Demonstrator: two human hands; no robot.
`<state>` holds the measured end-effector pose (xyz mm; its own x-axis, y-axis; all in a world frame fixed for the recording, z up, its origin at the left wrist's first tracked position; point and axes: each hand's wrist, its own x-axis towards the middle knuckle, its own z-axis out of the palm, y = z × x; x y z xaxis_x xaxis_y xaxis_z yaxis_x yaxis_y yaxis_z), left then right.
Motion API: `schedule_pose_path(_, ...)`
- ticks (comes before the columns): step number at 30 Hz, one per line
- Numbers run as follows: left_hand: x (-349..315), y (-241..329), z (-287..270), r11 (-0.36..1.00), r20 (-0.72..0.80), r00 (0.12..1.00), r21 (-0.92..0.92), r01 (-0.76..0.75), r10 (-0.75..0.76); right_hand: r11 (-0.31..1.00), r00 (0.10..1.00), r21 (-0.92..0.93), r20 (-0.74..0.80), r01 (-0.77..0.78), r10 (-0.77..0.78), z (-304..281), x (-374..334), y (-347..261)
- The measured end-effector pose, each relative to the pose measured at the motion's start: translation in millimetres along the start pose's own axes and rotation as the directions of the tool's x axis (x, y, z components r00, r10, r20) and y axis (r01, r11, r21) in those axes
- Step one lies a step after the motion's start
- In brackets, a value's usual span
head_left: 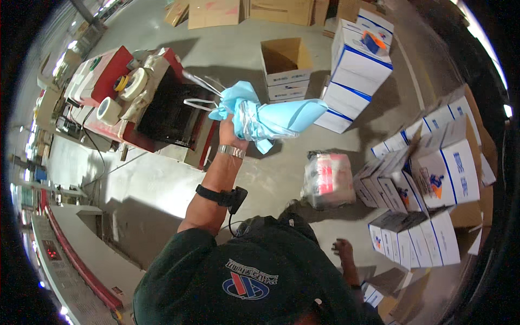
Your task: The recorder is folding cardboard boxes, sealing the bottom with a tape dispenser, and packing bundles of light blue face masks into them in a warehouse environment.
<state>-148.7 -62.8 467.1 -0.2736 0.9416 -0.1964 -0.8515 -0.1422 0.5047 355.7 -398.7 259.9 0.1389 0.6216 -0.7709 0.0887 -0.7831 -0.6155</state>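
Note:
My left hand (234, 132) is raised in front of me and closed around a light blue bundle (276, 120). The bundle looks like rolled or folded thin sheeting with clear plastic film round its middle. White loops, like cords or straps, stick out on its left side; what they are I cannot make out. The bundle hides most of my fingers. My right hand (342, 249) hangs low by my right side, fingers loosely apart and holding nothing. Nearest to it is a plastic-wrapped package (329, 179) with red and white contents, on the floor.
A red machine (116, 67) with tape rolls (109, 111) and a black bed (170, 116) stands to the left. An open carton (284, 65) and stacked white-and-blue boxes (355, 73) stand ahead. Several more open boxes (441, 173) crowd the right. Flattened cardboard (214, 13) lies at the back.

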Motion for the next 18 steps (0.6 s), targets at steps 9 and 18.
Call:
schedule_pose_path(9,69,7,16,0.998,-0.224,0.974,0.040,-0.038,0.046,0.852,0.386,0.201,0.824,0.484,-0.414,264,70,-416)
schedule_pose_path(18,235,48,19,0.993,-0.205,0.977,0.114,-0.030,0.053,0.562,0.381,0.224,0.537,0.796,-0.753,424,205,-571)
